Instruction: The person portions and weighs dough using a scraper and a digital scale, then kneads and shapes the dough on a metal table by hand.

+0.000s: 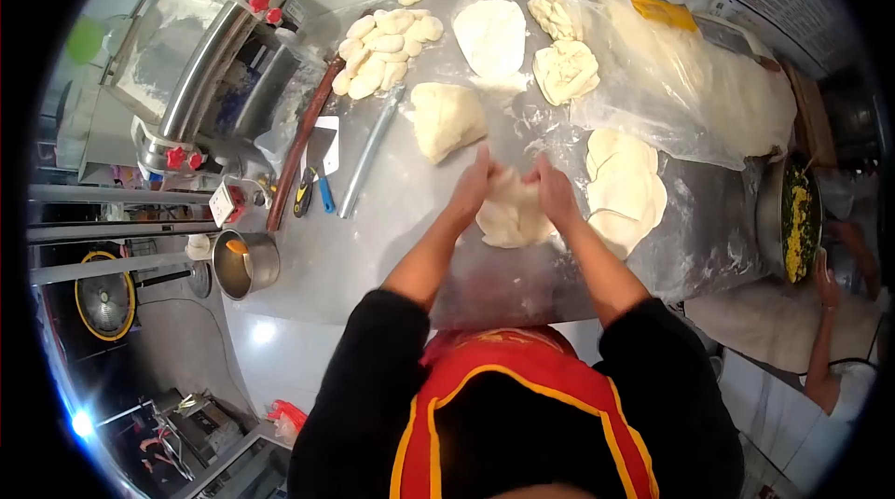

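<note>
A soft, pale piece of dough [515, 217] lies on the metal table right in front of me. Its far edge is pinched by my left hand [475, 184] on one side and my right hand [554, 189] on the other, fingers closed on it. Just beyond my left hand rests a thick dough block [446, 120]. To the right of my right hand, flat overlapping dough rounds [625, 187] are laid out. Farther back are a flour scoop heaped with flour [489, 37] and two crumpled dough lumps [567, 72].
Left of me are small dough pieces [382, 49], a wooden rolling pin [306, 140], a metal rod [371, 154], a scraper [323, 146], a dough roller machine [191, 65] and a metal pot [245, 266]. Plastic-covered dough [685, 70] lies right. Another person's hand [826, 280] is near a filling bowl [800, 219].
</note>
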`<state>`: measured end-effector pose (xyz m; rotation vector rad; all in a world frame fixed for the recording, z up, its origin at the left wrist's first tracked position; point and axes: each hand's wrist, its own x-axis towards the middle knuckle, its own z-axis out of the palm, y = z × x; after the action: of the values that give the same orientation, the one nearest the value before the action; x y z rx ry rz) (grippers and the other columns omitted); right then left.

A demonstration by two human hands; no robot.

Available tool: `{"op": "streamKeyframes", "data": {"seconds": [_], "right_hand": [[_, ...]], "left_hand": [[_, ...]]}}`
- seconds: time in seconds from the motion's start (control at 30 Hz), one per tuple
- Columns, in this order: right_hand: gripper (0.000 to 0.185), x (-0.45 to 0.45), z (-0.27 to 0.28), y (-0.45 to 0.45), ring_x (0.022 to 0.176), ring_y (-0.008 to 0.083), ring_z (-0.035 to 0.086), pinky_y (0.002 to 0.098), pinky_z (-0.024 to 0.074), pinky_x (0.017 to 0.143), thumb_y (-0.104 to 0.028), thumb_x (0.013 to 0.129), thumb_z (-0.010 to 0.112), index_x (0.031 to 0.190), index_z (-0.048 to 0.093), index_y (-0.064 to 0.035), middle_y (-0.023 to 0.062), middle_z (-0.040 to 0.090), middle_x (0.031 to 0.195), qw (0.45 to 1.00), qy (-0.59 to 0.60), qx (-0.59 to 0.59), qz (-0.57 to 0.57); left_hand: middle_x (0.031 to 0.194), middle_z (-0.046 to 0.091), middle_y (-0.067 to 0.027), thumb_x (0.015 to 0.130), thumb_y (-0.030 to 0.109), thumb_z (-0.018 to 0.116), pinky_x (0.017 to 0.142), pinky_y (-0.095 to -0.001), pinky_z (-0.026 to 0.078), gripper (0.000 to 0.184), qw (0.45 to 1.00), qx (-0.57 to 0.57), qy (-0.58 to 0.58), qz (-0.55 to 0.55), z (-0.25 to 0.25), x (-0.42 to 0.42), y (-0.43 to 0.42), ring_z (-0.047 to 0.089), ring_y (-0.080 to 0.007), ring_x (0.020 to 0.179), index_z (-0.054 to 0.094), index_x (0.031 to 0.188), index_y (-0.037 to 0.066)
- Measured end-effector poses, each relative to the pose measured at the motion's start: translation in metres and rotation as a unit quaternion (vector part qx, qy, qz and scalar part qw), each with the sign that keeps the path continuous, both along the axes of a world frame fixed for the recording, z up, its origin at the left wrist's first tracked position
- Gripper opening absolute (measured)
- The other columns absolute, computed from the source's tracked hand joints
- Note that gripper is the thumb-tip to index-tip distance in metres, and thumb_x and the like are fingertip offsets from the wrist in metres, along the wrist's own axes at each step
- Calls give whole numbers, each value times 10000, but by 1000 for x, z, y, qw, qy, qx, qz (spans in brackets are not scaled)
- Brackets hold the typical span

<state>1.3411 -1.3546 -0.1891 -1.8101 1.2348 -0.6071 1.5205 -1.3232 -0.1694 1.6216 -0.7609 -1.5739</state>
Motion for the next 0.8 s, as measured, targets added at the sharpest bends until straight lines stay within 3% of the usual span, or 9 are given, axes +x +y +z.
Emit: {"op": "streamKeyframes", "data": {"seconds": [0.07, 0.17, 0.37, 0.47, 0.57, 0.6, 0.7, 0.77, 0.8], "right_hand": [[129, -5, 41, 45, 863, 357, 596, 452, 438, 807, -193, 887, 519, 883, 542, -66, 166, 632, 898, 997, 4, 72, -20], [133, 12, 18, 102, 863, 332, 584, 473, 418, 796, -161, 866, 548, 946, 566, -57, 133, 614, 905, 938, 119, -325, -32], [127, 31, -16, 50, 938, 332, 537, 466, 385, 858, -152, 863, 561, 910, 617, -48, 142, 590, 1005, 913, 136, -376, -84], [182, 46, -18, 2, 901, 330, 546, 464, 399, 830, -202, 887, 550, 920, 641, -48, 137, 598, 969, 943, 245, -203, -102], [328, 55, -28, -25, 839, 356, 584, 448, 422, 822, -294, 913, 465, 875, 659, -32, 152, 631, 839, 916, 173, -307, -192], [304, 49, -35, -30, 863, 357, 589, 438, 425, 835, -286, 909, 489, 907, 667, -40, 155, 641, 868, 963, 121, -188, -150], [290, 18, -23, -36, 956, 364, 607, 372, 431, 900, -288, 903, 534, 966, 694, -54, 176, 671, 889, 949, -140, 265, -100], [300, 18, 57, 10, 983, 361, 594, 415, 400, 945, -263, 908, 516, 1021, 669, -32, 167, 651, 942, 965, 236, 29, 107], [287, 20, 42, 49, 1025, 368, 570, 450, 371, 968, -236, 901, 510, 1041, 650, -27, 168, 632, 979, 976, 173, -130, 36]], "left_hand": [[888, 616, -150, 948, 302, 403, 838, -393, 420, 364, 971, -68, -203, -106, 14, -8, 46, 572, -329, 869, 616, 953, 6], [1016, 610, -115, 918, 261, 485, 878, -440, 387, 247, 814, -298, -494, -60, -56, -50, 100, 542, -312, 982, 609, 996, 62], [1001, 590, -94, 905, 220, 511, 864, -460, 369, 167, 824, -194, -530, -46, -43, -43, 44, 518, -302, 978, 595, 989, 103], [932, 592, -96, 914, 262, 495, 822, -453, 377, 214, 778, -240, -580, 26, -49, -37, -5, 520, -298, 937, 620, 909, 89], [924, 609, -115, 924, 294, 484, 826, -455, 391, 281, 796, -217, -564, 34, -49, -31, -34, 526, -312, 941, 631, 858, 63], [930, 616, -122, 925, 305, 486, 840, -456, 395, 304, 811, -195, -551, 22, -45, -31, -34, 529, -317, 950, 637, 846, 54], [980, 637, -165, 943, 316, 452, 872, -460, 407, 335, 999, -41, -17, 2, -45, -2, -17, 541, -338, 1018, 640, 970, 41], [1210, 577, -183, 939, 252, 439, 984, -457, 373, 373, 940, -238, -195, -145, -23, -3, 39, 511, -351, 1157, 534, 1234, 44], [1267, 548, -177, 933, 225, 439, 1018, -463, 352, 416, 873, -354, -294, -162, -29, -11, 66, 496, -349, 1192, 483, 1304, 41]]}}
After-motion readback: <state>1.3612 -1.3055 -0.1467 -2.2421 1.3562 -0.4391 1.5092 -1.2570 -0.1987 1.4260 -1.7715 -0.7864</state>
